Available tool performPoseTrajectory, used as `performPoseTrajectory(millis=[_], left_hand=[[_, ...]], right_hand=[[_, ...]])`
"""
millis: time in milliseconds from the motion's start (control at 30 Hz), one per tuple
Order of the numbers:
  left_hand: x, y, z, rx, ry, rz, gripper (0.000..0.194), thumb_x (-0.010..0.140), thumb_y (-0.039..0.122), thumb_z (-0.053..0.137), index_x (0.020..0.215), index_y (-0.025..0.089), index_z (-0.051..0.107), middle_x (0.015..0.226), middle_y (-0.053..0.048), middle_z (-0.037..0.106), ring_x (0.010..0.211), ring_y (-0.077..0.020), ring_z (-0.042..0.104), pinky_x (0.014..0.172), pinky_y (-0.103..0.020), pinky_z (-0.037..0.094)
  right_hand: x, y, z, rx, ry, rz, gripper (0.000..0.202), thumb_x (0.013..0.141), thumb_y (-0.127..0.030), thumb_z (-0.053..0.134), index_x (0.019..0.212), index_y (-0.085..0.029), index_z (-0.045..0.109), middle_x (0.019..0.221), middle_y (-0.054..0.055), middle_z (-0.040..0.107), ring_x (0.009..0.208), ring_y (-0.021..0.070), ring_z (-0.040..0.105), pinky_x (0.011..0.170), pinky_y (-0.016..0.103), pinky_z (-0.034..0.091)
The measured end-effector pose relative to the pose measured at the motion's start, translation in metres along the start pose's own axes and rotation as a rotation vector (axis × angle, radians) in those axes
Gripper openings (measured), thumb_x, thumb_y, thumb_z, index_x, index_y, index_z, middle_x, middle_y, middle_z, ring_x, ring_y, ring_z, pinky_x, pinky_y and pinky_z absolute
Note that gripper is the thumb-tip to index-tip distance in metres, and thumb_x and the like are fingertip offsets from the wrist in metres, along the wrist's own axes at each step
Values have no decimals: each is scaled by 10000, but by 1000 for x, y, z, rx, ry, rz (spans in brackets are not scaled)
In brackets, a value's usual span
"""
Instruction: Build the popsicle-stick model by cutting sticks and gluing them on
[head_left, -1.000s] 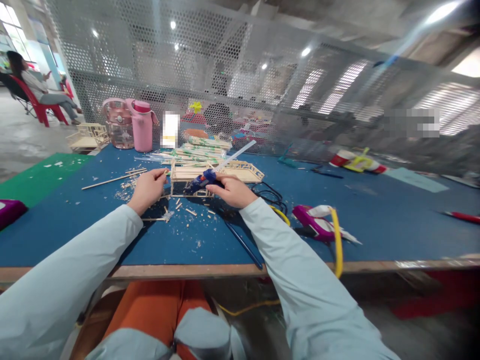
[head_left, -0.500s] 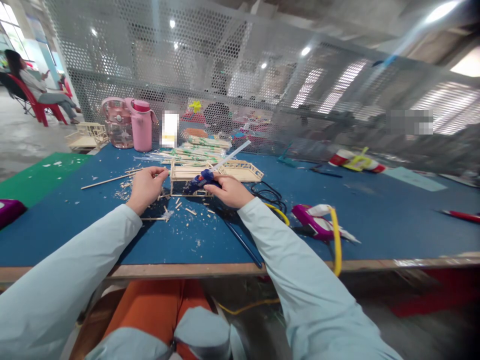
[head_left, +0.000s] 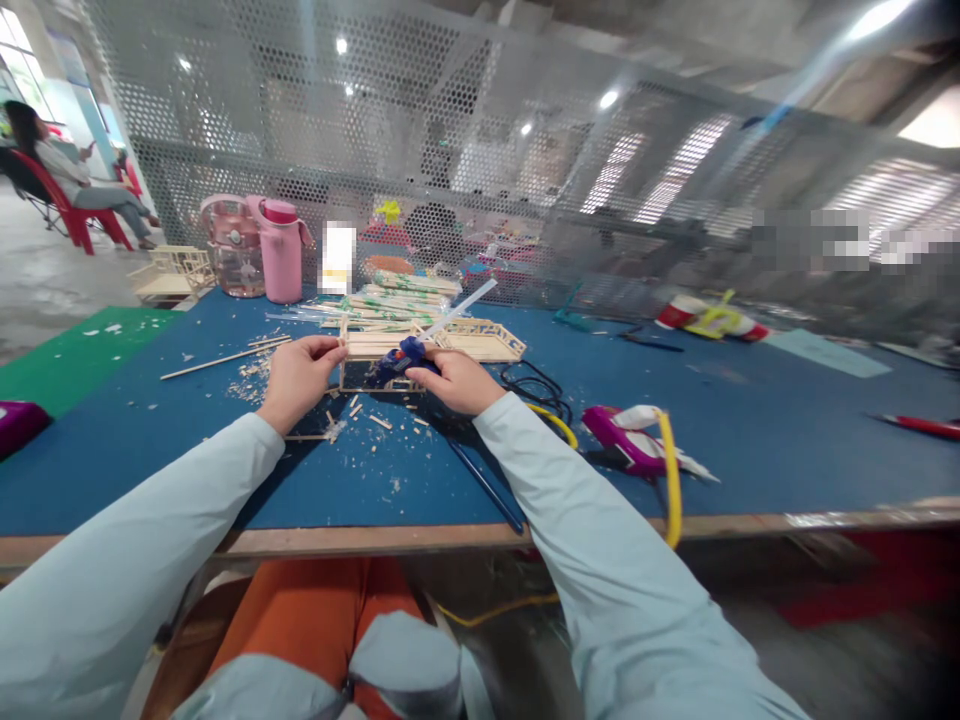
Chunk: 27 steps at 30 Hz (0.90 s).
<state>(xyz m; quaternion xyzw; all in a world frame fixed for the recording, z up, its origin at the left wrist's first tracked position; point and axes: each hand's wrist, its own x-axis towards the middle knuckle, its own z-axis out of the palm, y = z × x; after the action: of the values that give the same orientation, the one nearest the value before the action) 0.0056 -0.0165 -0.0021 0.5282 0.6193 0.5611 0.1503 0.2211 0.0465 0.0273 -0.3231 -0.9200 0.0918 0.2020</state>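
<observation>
The left hand (head_left: 295,382) has shifted to the stick model's (head_left: 367,346) left end, fingertips close together, grip unclear, perhaps steadying it. The right hand (head_left: 466,382) holds the glue gun (head_left: 411,351) before the model on the table (head_left: 322,490), likely to aim its nozzle leftward.

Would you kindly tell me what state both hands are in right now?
Left hand: pinched closed at the wooden model; contents unclear.
Right hand: closed around the blue glue gun.
</observation>
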Motion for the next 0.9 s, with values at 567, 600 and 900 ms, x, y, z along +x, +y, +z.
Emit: performPoseTrajectory(millis=[567,600,900], left_hand=[[-6,11,-1,3,74,26,285,701,340,592,844,125,712,762,-47,724,679,-162,620,655,-250,476],[-6,11,-1,6,70,21,281,702,340,593,841,126,711,760,-46,723,679,-161,619,652,-247,474],[-5,8,0,2,50,7,268,705,324,595,834,116,705,767,-53,720,688,-159,616,656,-243,469]], right_hand=[[0,2,-2,45,20,-3,346,858,-327,489,1105,-130,627,1112,117,668,1027,239,615,901,355,449],[0,2,-2,41,22,-4,348,859,-331,487,1106,-130,628,1113,116,667,1030,239,614,904,354,448],[-3,-4,-6,-63,52,1,388,879,-377,452,1146,-148,614,1192,107,630,1112,242,575,957,350,422]])
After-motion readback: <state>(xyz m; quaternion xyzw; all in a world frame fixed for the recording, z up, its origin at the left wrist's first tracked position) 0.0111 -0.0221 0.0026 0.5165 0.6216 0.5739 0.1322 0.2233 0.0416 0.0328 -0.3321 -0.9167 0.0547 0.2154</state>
